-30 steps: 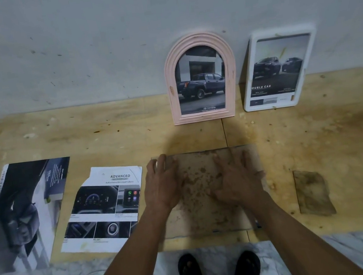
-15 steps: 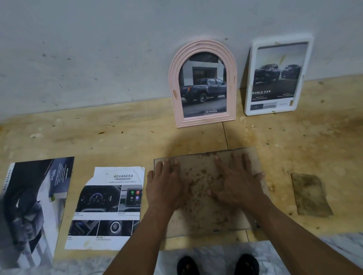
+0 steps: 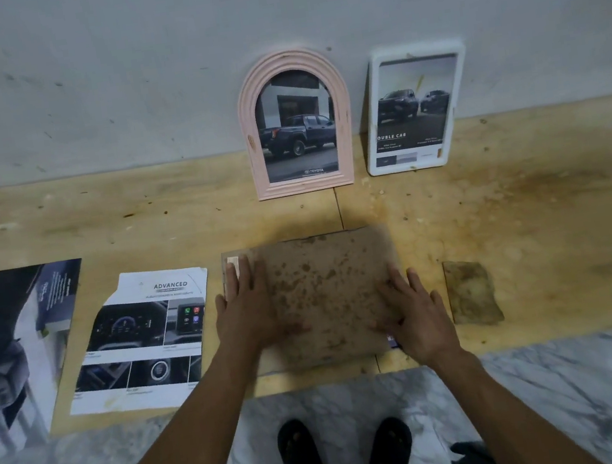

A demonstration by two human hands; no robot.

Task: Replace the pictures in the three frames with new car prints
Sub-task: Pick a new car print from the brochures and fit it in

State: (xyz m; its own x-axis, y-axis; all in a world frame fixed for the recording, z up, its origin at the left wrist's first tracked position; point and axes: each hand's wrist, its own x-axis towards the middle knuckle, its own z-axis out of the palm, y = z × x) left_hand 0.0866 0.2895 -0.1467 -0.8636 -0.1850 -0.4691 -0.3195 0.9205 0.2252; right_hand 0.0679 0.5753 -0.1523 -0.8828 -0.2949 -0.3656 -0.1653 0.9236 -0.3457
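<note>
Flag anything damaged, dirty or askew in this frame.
The brown backing board under both hands is blotched with dark stains. A small stained scrap lies loose to its right. The dashboard print has its top-left corner cut off. The white frame leans tilted against the wall; the pink arched frame stands straight.

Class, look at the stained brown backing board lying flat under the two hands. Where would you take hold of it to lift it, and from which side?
Take the stained backing board by its right edge, coming in from the right. It lies flat, so the top gives nothing to pinch; the right hand already rests at that edge, where the board appears to overhang what lies beneath. The left hand presses flat to steady it.
</note>
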